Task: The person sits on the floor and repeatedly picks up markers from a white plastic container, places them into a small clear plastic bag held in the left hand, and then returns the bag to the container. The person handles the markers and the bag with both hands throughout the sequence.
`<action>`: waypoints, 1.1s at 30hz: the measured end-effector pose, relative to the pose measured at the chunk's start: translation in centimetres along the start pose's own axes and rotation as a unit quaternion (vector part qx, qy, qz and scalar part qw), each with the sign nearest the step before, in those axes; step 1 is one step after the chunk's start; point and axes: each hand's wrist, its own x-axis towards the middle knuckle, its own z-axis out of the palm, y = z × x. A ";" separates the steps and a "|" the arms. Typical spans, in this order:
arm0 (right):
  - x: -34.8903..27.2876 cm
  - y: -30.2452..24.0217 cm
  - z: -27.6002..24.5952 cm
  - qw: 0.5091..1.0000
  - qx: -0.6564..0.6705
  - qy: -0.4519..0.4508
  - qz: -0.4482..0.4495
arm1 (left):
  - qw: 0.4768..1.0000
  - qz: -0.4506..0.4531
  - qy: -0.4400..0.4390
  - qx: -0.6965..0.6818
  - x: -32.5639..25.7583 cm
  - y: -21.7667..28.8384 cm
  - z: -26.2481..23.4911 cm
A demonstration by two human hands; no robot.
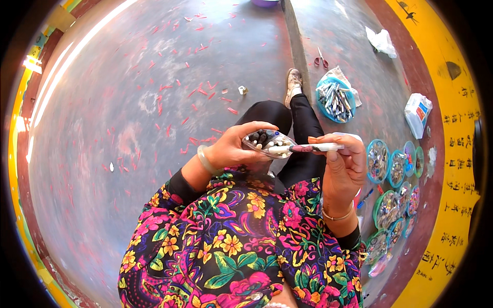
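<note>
My left hand [228, 145], with a pale bangle on its wrist, is closed around a clear container [291, 140] packed with several pens standing on end, some dark-tipped and some white. My right hand [343, 163] pinches a white pen [313, 147] with a pink and dark patterned section between thumb and fingers. The pen lies sideways, its left end over the container's opening; whether it touches the rim I cannot tell. A pale object shows partly behind the right fingers.
A blue basket [319, 107] of pens stands beyond my outstretched leg, near red-handled scissors [321, 61]. At right are round baskets [369, 159] of small parts, a white package [418, 114] and a crumpled white bag [381, 42]. Red scraps [160, 108] litter the floor at left.
</note>
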 end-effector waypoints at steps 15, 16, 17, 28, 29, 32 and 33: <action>0.4 2.1 2.9 0.982 -0.188 -0.026 0.023 | 1.000 0.024 0.015 -0.011 -0.1 -0.1 0.2; 0.2 2.3 3.1 0.983 -0.179 -0.015 0.038 | 0.999 0.041 0.014 -0.009 0.1 -0.2 0.2; 0.1 2.5 3.2 0.981 -0.191 -0.019 0.039 | 0.998 0.058 0.013 -0.007 0.1 -0.2 0.2; -0.5 5.2 3.4 0.945 -0.314 -0.086 -0.037 | 1.000 0.006 0.016 -0.023 -0.1 -0.5 0.0; -0.4 5.2 3.3 0.934 -0.342 -0.088 -0.050 | 0.999 -0.004 0.017 -0.030 -0.1 -0.6 0.0; -0.3 4.7 3.1 0.929 -0.357 -0.075 -0.059 | 0.999 -0.014 0.032 -0.031 -0.2 -0.2 0.1; -0.3 4.5 2.9 0.928 -0.362 -0.070 -0.063 | 0.999 -0.013 0.030 -0.035 -0.2 0.0 0.1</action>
